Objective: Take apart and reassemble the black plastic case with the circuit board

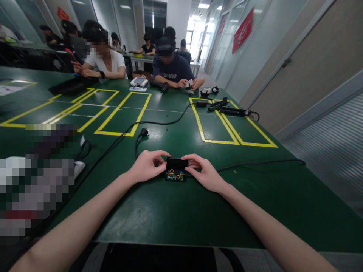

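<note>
Near the middle of the green table (198, 211), I hold a black plastic case half (177, 163) upright by its two ends. My left hand (149, 165) pinches its left end between thumb and fingers. At the opposite end is my right hand (204, 172), its fingers closed on the case half. A small circuit board (173, 176) with copper coils lies just below and in front of it, facing me. Whether the board is seated in another case part I cannot tell. One black cable (241, 164) leads off to the right from behind my right hand.
A black plug (144, 132) on a short cord lies beyond my left hand. Another cable crosses the table to a black adapter (202, 103). Yellow tape marks rectangles. A power drill (163, 86) and a white device (139, 81) lie near two people seated opposite. Pixelated items fill the left.
</note>
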The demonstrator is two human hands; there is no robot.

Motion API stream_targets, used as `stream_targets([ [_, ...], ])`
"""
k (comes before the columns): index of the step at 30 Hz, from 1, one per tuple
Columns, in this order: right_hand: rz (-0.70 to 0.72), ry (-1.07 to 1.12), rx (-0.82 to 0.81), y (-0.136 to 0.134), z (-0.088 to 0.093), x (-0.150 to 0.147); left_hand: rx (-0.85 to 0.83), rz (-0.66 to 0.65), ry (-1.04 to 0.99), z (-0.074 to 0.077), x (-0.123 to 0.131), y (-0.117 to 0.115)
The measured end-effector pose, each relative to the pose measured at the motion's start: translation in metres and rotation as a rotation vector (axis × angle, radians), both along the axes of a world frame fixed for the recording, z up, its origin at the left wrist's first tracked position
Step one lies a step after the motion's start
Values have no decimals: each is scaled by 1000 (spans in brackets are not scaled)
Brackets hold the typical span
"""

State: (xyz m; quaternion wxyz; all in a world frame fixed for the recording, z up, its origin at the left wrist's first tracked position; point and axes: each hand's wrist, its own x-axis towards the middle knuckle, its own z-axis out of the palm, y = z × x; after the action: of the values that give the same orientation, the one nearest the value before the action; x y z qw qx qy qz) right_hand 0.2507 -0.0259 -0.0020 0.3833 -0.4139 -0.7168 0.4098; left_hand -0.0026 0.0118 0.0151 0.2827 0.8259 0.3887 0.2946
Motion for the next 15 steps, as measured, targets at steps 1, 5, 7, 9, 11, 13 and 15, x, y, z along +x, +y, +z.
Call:
stream_targets([
  [1,-6,-16,21,0,0,0,-41,7,-15,1,0,0],
  [5,-21,-58,72,0,1,-2,-174,46,-57,4,2,1],
  [7,-27,-54,75,1,0,-2,-223,63,-74,4,2,1],
  [9,-35,-50,76,1,-2,-3,-258,78,-91,3,3,1],
  [11,-39,-55,84,2,-3,-3,-271,91,-106,3,3,2],
  [13,-38,-63,89,2,-4,-4,-259,85,-117,3,3,2],
  [15,-36,-64,95,2,-3,-4,-230,68,-130,3,4,2],
])
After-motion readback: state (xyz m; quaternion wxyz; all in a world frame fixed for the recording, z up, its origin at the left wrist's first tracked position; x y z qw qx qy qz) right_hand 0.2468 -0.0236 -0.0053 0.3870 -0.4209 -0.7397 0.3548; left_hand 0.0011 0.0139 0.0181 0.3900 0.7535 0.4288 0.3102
